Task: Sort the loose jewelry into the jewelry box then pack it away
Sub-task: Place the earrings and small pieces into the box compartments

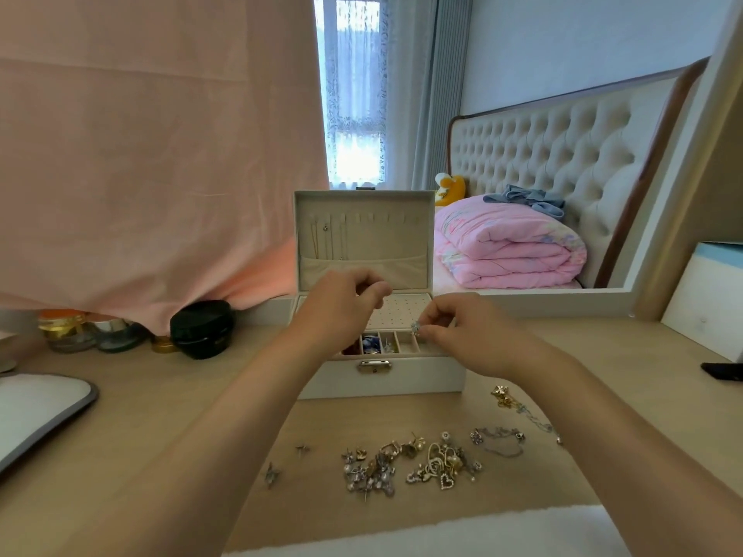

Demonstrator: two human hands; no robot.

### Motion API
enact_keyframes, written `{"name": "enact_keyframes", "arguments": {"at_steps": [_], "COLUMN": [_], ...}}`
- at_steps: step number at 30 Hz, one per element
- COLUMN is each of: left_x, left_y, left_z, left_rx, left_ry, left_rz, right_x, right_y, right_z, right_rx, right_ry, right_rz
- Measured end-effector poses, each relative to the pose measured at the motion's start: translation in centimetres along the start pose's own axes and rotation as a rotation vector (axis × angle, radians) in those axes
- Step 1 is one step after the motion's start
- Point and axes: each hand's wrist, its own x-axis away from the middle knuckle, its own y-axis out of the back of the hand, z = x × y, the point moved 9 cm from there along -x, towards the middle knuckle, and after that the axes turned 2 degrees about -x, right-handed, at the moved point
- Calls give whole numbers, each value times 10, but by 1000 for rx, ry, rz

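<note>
A white jewelry box (386,379) stands open on the desk, its lid (364,239) upright with thin chains hanging inside. Small compartments along its front hold a few pieces. My right hand (458,331) hovers over the box's right front compartments and pinches a small sparkly earring (415,326) between thumb and fingers. My left hand (341,307) is over the box's left side with its fingers curled; whether it holds anything cannot be told. A pile of loose jewelry (410,462) lies on the desk in front of the box, with a necklace (522,410) to its right.
Jars (68,329) and a black round case (203,327) stand at the left rear under a pink cloth. A grey-rimmed tray (44,408) lies at the left edge. A dark object (721,371) sits at the far right. A mirror behind reflects a bed.
</note>
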Motion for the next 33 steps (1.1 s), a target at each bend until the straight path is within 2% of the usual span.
{"name": "enact_keyframes", "arguments": {"at_steps": [6, 11, 16, 21, 23, 29, 33], "left_x": [-1, 3, 3, 7, 8, 8, 10], "left_y": [-27, -29, -23, -16, -14, -17, -17], "left_z": [12, 22, 21, 16, 16, 16, 14], "left_rx": [17, 44, 97, 216, 306, 345, 260], "left_ry": [22, 49, 35, 53, 81, 97, 69], "left_rz": [121, 158, 109, 31, 0, -22, -18], "right_x": [-2, -1, -1, -3, -1, -2, -3], "right_y": [-11, -17, -5, -2, -1, -3, -2], "right_z": [12, 19, 16, 16, 17, 6, 3], "right_rx": [292, 368, 186, -345, -473, -609, -535], "right_ry": [87, 114, 72, 1, -28, -84, -92], "right_rz": [57, 100, 33, -27, -38, -77, -81]}}
